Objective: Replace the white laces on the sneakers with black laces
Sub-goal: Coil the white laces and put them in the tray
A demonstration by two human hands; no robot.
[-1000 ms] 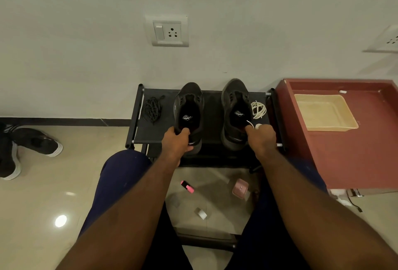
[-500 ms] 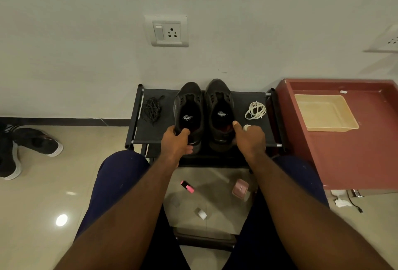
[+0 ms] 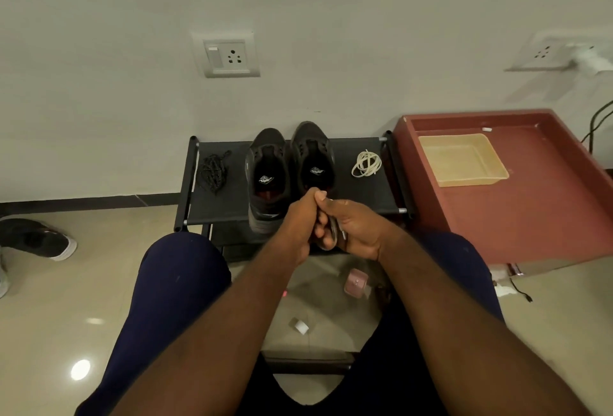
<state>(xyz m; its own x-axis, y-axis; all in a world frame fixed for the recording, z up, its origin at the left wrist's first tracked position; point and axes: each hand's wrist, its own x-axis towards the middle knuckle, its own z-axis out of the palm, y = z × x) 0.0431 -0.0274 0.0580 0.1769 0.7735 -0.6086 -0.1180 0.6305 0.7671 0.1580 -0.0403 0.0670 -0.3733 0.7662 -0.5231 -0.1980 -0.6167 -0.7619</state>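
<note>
**Operator:** State of the hands?

**Guide:** Your left hand [image 3: 297,226] and right hand [image 3: 360,230] meet just in front of the heels of the pair of dark grey mesh sneakers [image 3: 289,170]. The fingers of both are curled and pressed against each other. A small grey item [image 3: 330,233] shows between them. What it is, and which hand has hold of it, cannot be told.

**Operator:** Location of the task parts?

**Guide:** The sneakers stand side by side on the top shelf of the black fabric shoe rack [image 3: 358,193], heels toward you and toes toward the wall. The tangled bundle of black laces [image 3: 213,171] lies on the same shelf, left of the sneakers and apart from them. The loose coil of white flat laces [image 3: 366,163] lies right of the sneakers. No lace shows in the sneakers, so removal appears complete and threading not yet begun.

**Operator:** What does the next move depend on?

**Guide:** Direction. The black laces lie left of the sneakers and beyond your hands, so your left hand is nearer. Each sneaker's long axis runs away from you, so expect to thread from the toe end back toward the heel. The bundle will probably need separating into two laces first.
</note>
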